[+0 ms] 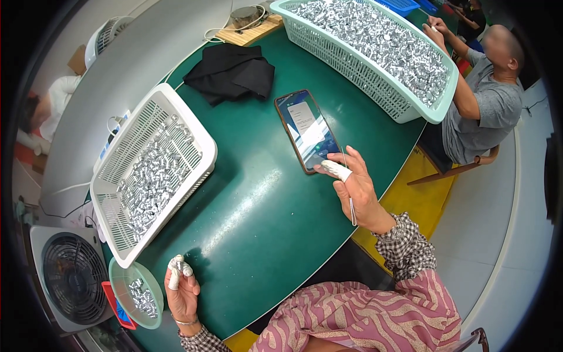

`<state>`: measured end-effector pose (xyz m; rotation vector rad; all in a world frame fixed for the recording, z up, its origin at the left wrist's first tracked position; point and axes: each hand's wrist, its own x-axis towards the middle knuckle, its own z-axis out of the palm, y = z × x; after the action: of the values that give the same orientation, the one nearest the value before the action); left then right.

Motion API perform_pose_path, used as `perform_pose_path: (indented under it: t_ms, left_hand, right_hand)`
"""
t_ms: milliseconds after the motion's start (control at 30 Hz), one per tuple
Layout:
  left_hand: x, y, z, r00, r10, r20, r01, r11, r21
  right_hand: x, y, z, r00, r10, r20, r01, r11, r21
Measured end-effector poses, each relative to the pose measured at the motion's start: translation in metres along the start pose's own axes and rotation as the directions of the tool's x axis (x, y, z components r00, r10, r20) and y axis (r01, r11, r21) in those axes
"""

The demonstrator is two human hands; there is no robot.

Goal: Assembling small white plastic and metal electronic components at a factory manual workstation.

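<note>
My left hand [183,296], with white finger covers, pinches a small silver metal part [180,266] above the table's near left side. My right hand [360,196] is over the lower end of a phone [298,129] in a brown case. A white-covered finger reaches toward its lit screen; whether it touches cannot be made out. A thin metal tool [352,211] is tucked in that hand, running along the palm. Next to my left hand, a pale green bowl [157,293] holds several silver parts. The white basket [202,154] beyond it holds many more.
A large pale green basket [358,69] heaped with silver parts stands at the far right of the green table [252,234]. Black cloth [231,73] lies near a wooden board [249,35]. A fan [67,276] stands at left. A person in grey [495,108] sits at right.
</note>
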<state>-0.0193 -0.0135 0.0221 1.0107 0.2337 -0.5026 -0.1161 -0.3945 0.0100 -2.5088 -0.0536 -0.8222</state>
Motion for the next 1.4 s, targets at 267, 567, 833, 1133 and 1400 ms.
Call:
perform_pose_path:
  t_ms: [267, 567, 833, 1133, 1400]
  left_hand:
    - [0.000, 0.000, -0.001, 1.000, 0.000, 0.007, 0.000, 1.000, 0.002]
    - [0.002, 0.003, -0.011, 0.976, -0.026, 0.217, 0.039, 0.998, -0.057]
    - [0.002, 0.002, -0.007, 0.971, -0.028, 0.238, 0.045, 0.997, -0.067]
    - [0.002, 0.001, -0.011, 0.971, -0.029, 0.239, 0.040, 0.998, -0.039]
    - [0.002, 0.003, -0.007, 0.988, -0.020, 0.151, 0.021, 1.000, -0.005]
  right_hand:
    - [0.005, 0.001, -0.003, 0.999, 0.046, 0.002, -0.046, 0.996, 0.073]
    - [0.037, 0.023, -0.026, 0.996, 0.057, 0.063, -0.058, 0.998, 0.022]
    - [0.049, 0.027, -0.025, 0.983, -0.013, 0.182, 0.024, 0.998, -0.060]
    - [0.055, 0.040, -0.018, 0.958, -0.038, 0.284, 0.072, 0.991, -0.109]
    - [0.103, 0.081, -0.001, 0.989, -0.038, 0.145, 0.093, 0.912, -0.398]
